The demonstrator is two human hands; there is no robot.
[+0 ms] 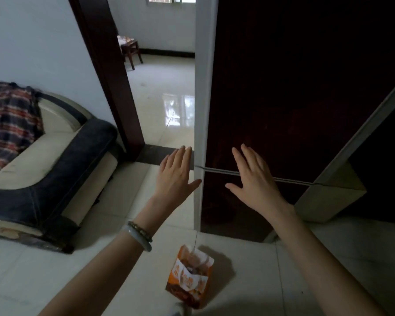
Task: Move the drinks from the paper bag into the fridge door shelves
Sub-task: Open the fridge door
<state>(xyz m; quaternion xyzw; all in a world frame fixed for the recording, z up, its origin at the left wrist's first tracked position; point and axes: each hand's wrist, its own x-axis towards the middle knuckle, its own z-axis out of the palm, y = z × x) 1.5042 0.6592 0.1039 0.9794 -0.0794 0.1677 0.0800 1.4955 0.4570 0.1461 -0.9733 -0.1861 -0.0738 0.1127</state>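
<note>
A dark, tall fridge stands ahead on the right with its doors shut; a thin seam splits the upper door from the lower one. My left hand hovers flat and empty beside the fridge's white left edge. My right hand is spread open in front of the door seam; whether it touches the door I cannot tell. An orange and white paper bag stands upright on the floor below my hands. What is inside the bag does not show.
A cream and dark grey sofa with a plaid blanket fills the left side. A dark-framed doorway opens onto a glossy tiled room with a wooden chair. A pale panel leans against the fridge's right side.
</note>
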